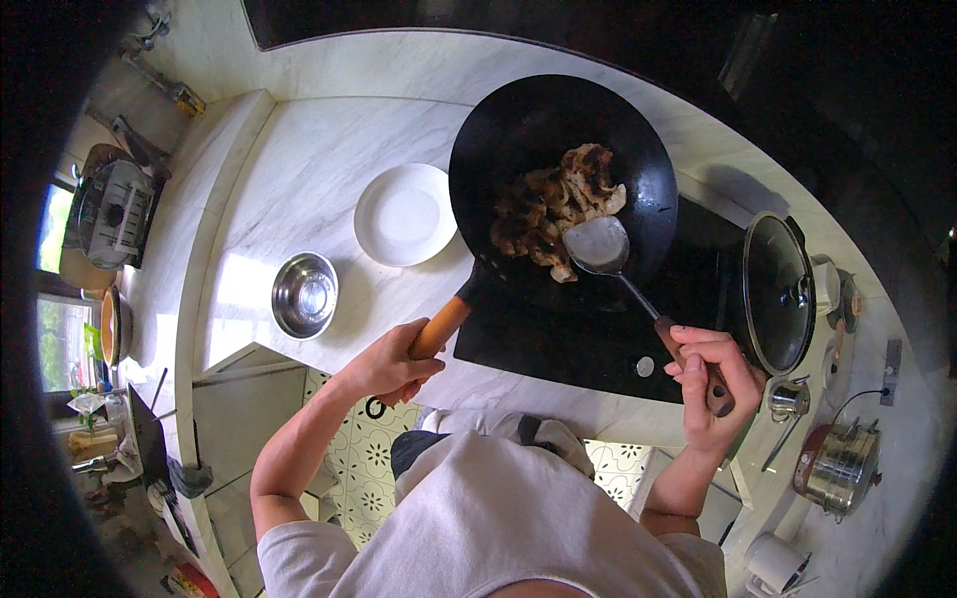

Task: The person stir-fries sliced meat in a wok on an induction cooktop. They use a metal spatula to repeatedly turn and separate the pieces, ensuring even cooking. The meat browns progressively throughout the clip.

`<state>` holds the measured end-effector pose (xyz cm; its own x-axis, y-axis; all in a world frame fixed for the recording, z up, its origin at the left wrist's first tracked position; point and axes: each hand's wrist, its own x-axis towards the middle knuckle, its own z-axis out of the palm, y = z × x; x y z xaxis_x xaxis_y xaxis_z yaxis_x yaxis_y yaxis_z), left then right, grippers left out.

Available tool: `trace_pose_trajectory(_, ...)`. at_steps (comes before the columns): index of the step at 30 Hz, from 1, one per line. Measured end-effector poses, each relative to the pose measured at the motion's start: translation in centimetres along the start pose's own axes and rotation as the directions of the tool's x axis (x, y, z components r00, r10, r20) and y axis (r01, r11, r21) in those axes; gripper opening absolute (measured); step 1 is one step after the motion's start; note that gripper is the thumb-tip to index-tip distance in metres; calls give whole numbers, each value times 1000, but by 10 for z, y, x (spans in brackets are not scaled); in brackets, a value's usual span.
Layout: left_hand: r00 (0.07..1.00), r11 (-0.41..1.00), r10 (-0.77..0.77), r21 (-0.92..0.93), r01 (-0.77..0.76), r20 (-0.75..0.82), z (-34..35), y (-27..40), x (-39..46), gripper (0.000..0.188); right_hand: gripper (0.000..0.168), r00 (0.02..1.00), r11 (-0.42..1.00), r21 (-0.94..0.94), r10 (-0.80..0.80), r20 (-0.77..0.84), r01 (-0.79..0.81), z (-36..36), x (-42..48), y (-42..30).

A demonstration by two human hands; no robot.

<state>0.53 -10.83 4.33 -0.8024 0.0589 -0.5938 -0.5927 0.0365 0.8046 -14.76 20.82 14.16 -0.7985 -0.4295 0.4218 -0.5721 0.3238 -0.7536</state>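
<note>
My left hand (396,361) grips the orange wooden handle of a black wok (523,112). Browned pieces of food that look like meat (549,198) lie together in the wok. With my right hand (714,374) I hold the dark wooden handle of a metal wok spatula (597,245); its broad blade is in the wok against the lower edge of the food. The wok is over the left part of a black glass cooktop (553,344). Left of the wok stands a white plate (406,215) with nothing on it, and farther left a shiny steel bowl (304,296).
A glass lid (779,293) stands upright right of the cooktop. Beyond it are a small steel pot (789,398) and a larger steel pot (841,467). The marble counter (329,149) has a raised ledge at left, with a brown-rimmed bowl (112,327) past it.
</note>
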Motion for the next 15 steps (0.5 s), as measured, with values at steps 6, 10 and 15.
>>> trace_pose_trajectory(6,1000,1000,18,7,-18,1,-1,-3,1,25,11,975,995,96,4,-220,18,-2,-8,0)
trace_pose_trajectory(10,1000,999,3,-36,-2,7,-1,-4,1,25,16,958,995,15,-90,-271,97,-10,-3,0)
trace_pose_trajectory(15,1000,1000,19,-22,-19,-1,-1,-5,2,26,18,945,995,-6,-99,-310,102,-10,-4,6)
